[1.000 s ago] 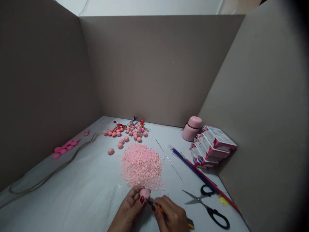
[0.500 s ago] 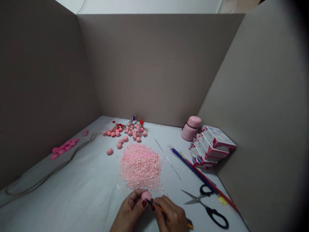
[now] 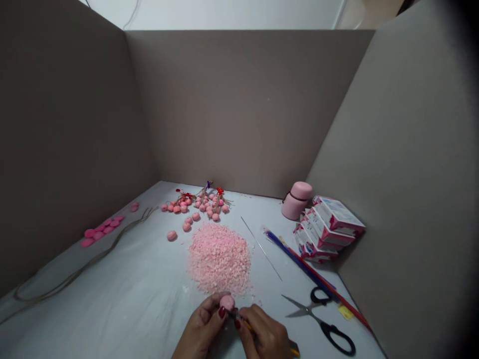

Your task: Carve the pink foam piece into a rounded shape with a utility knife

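A small, rounded pink ball [image 3: 227, 302] sits pinched in the left hand [image 3: 202, 325], low in view at 6 o'clock, held above the tabletop. The right hand [image 3: 265, 339] grips a slim yellow-handled tool [image 3: 249, 325], its dark tip at the ball's lower edge, its handle running toward 4 o'clock. Fingernails [image 3: 222, 312] painted red.

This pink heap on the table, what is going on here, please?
A person's left hand holds a small pink ball, while the right hand grips a slim yellow stick, perhaps a pencil, close to it. Just beyond the hands lies a heap of pink crumbs. Farther back sit more pink balls, some bunched with twine, and black-handled scissors lie to the right.
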`<state>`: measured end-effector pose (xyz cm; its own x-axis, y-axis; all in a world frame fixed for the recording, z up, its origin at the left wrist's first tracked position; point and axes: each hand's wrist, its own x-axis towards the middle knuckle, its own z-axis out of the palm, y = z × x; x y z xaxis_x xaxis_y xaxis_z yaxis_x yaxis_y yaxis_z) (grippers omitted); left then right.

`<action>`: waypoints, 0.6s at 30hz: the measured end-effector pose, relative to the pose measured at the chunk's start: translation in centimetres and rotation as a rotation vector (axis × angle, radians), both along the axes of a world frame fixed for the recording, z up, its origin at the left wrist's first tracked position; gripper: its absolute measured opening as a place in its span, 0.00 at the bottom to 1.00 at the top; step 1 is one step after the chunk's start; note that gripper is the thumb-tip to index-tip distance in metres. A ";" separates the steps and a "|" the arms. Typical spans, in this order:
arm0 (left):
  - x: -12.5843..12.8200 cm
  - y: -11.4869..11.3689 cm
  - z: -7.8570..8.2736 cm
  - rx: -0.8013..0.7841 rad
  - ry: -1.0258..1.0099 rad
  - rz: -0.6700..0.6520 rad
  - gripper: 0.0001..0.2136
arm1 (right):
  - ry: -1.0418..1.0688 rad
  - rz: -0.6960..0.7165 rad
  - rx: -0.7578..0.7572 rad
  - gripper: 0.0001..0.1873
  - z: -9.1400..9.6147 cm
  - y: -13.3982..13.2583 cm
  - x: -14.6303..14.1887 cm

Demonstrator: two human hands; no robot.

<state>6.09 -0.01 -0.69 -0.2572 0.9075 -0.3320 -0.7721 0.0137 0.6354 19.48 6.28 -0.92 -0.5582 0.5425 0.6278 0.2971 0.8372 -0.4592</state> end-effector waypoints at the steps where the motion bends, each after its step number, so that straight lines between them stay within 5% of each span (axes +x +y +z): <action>1: 0.0 0.0 -0.2 0.006 0.010 -0.017 0.13 | -0.007 0.003 -0.001 0.22 -0.1 0.0 0.0; 7: -0.1 0.2 -0.8 0.090 0.074 -0.084 0.12 | -0.038 -0.019 -0.009 0.22 -0.3 0.3 0.3; 18: -0.1 -0.1 0.5 0.049 0.052 -0.076 0.12 | -0.069 -0.070 -0.113 0.16 0.0 1.2 1.0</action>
<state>5.95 -0.16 -0.20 -0.2023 0.9399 -0.2752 -0.7362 0.0394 0.6756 20.49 7.50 -0.87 -0.5564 0.6462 0.5223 0.3868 0.7577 -0.5256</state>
